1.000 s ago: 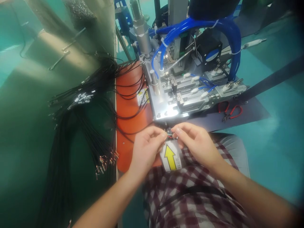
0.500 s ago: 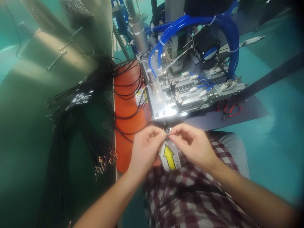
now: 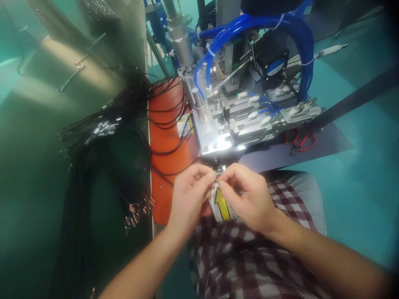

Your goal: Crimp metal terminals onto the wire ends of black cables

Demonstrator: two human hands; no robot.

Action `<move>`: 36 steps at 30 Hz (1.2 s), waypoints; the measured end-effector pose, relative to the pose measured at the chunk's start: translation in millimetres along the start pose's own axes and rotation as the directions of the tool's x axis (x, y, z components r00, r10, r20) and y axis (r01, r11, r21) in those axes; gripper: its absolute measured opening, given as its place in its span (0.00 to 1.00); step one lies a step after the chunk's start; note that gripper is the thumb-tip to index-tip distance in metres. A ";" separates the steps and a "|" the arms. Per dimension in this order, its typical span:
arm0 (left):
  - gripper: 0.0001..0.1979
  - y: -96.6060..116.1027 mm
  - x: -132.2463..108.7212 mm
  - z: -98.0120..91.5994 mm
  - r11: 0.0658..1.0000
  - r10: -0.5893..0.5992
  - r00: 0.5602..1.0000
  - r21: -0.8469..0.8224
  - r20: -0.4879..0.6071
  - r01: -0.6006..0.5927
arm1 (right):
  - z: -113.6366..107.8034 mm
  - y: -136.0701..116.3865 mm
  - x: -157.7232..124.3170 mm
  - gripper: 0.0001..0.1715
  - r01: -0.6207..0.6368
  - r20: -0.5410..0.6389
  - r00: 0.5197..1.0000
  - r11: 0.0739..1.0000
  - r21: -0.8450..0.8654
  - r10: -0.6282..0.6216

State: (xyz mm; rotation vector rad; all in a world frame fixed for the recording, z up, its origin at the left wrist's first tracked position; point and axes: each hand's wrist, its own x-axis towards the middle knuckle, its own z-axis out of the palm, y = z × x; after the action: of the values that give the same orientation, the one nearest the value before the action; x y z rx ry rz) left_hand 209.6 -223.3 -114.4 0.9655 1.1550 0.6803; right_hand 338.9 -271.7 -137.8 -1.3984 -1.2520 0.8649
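Observation:
My left hand (image 3: 191, 193) pinches a thin wire, whose short coloured end barely shows at the fingertips. Close against it, my right hand (image 3: 249, 195) is also closed, thumb and forefinger pinching the same wire's end. Both hands are just in front of a metal machine (image 3: 215, 143) with a small fixture at its near edge. Black cables (image 3: 168, 154) curve across an orange plate (image 3: 165, 199) to the left of my hands; one runs toward my left hand. A label with a yellow arrow (image 3: 222, 205) lies beneath my fingers.
Bundled cables with bare copper ends (image 3: 135, 211) hang at the left, near a cluster of shiny metal-tipped ends (image 3: 104, 126). Red-handled pliers (image 3: 301, 143) lie on a grey surface at right. Thick blue air hoses (image 3: 258, 23) arch over the machine.
My right hand has shifted slightly left and its fingers have curled more at the wire end. My left hand stays nearly in place.

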 end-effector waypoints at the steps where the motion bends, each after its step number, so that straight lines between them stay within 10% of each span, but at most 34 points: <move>1: 0.08 0.1 -0.3 -0.1 1.000 -0.007 1.000 -0.002 -0.001 0.007 | 1.0 -0.8 -1.0 0.07 0.043 0.006 0.999 0.999 -0.024 -0.043; 19: 0.10 -2.5 1.8 -0.2 1.000 0.028 1.000 -0.004 -0.003 -0.028 | -8.4 4.0 6.7 0.07 -0.363 0.139 0.931 0.902 0.233 0.338; 36: 0.10 2.8 5.2 5.9 0.998 0.017 0.999 0.060 -0.030 -0.016 | -8.4 -1.7 15.3 0.08 -0.351 0.115 0.936 0.897 0.271 0.331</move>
State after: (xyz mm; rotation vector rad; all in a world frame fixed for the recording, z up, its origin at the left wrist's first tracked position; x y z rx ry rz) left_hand 216.8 -219.2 -113.6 1.0193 1.2008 0.6786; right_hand 349.6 -258.8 -132.6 -1.3791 -0.8924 1.2903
